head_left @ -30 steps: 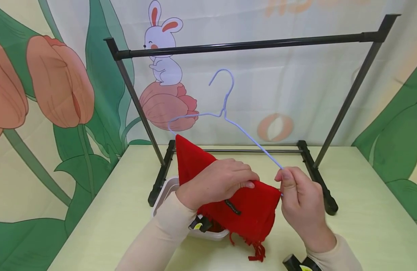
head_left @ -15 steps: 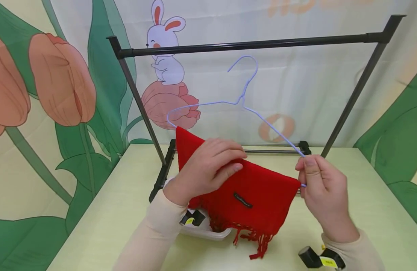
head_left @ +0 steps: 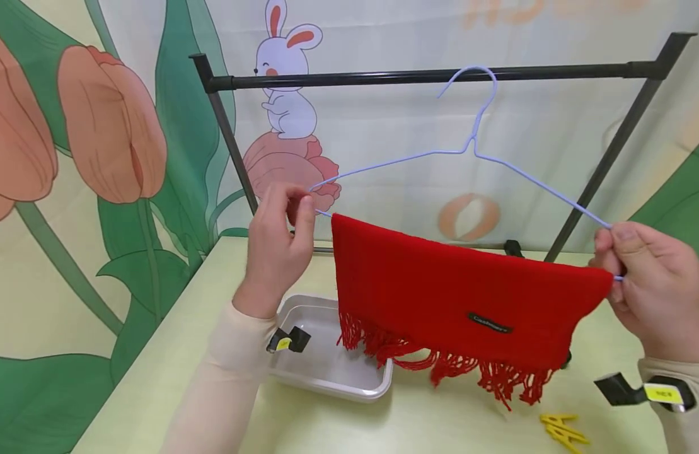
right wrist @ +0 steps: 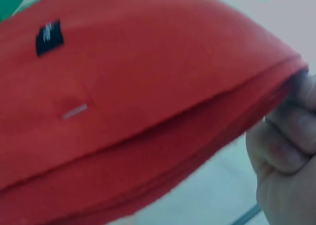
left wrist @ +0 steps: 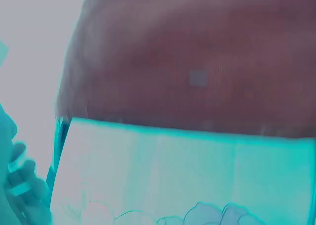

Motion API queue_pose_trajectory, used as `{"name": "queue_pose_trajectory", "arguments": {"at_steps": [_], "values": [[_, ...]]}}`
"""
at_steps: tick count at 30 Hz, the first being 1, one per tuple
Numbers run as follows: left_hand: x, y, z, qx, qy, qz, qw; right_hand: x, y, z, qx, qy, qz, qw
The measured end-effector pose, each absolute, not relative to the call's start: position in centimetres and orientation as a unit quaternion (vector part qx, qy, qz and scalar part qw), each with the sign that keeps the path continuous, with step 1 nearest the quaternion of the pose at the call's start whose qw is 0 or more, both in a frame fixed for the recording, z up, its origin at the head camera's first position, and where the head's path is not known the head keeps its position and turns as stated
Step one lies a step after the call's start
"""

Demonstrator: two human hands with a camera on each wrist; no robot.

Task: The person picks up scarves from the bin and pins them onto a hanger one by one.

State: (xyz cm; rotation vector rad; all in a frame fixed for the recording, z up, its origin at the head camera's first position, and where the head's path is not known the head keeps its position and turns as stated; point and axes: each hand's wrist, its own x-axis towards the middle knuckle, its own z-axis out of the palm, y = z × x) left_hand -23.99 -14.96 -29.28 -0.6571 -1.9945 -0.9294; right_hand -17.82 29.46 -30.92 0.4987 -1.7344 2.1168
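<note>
A red fringed scarf [head_left: 440, 284] with a black label hangs folded over the lower bar of a lilac wire hanger [head_left: 406, 159]. At the hanger's left end, my left hand [head_left: 278, 249] holds the wire corner between curled fingers and thumb. My right hand [head_left: 655, 284] grips the opposite corner, right at the scarf's edge. The hanger's hook overlaps the black rack's top rail [head_left: 349, 79] in the head view. Up close in the right wrist view, the scarf [right wrist: 128, 96] shows folded layers beside the curled fingers [right wrist: 281, 151]. Colours are distorted in the left wrist view.
A pale plastic bin [head_left: 332, 388] stands on the table below the scarf's left side. Several yellow clothespins [head_left: 563, 430] lie at the front right. The rack's slanted right leg [head_left: 610, 148] rises behind my right hand. A printed curtain [head_left: 383, 38] hangs behind.
My left hand has left the scarf and moved up to the hanger's left corner. My right hand has carried the hanger up and to the right, and the scarf now hangs more spread out.
</note>
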Motion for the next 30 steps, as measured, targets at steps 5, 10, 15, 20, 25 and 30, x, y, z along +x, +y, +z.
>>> {"name": "queue_pose_trajectory", "arguments": {"at_steps": [5, 10, 15, 20, 25, 30], "values": [[-24.7, -15.5, -28.8, -0.248, -0.845, -0.364, 0.302, -18.8, 31.8, -32.1, 0.215, -0.616, 0.746, 0.133], [-25.5, -15.8, -28.9, -0.327, -0.831, -0.429, 0.134, -19.6, 32.6, -33.7, 0.213, -0.638, 0.732, 0.107], [-26.0, -16.0, -29.9, -0.333, -0.802, -0.496, 0.005, -20.0, 32.7, -35.0, 0.195, -0.677, 0.7, 0.113], [-26.2, -15.0, -31.5, -0.323, -0.812, -0.482, -0.069, -19.6, 33.0, -35.7, 0.141, -0.755, 0.628, 0.125], [-25.9, -14.7, -33.9, -0.327, -0.828, -0.456, 0.004, -19.4, 33.1, -35.9, 0.127, -0.773, 0.613, 0.105], [-25.4, -15.4, -35.8, -0.328, -0.814, -0.473, 0.075, -18.9, 34.1, -36.5, 0.094, -0.762, 0.638, 0.053]]}}
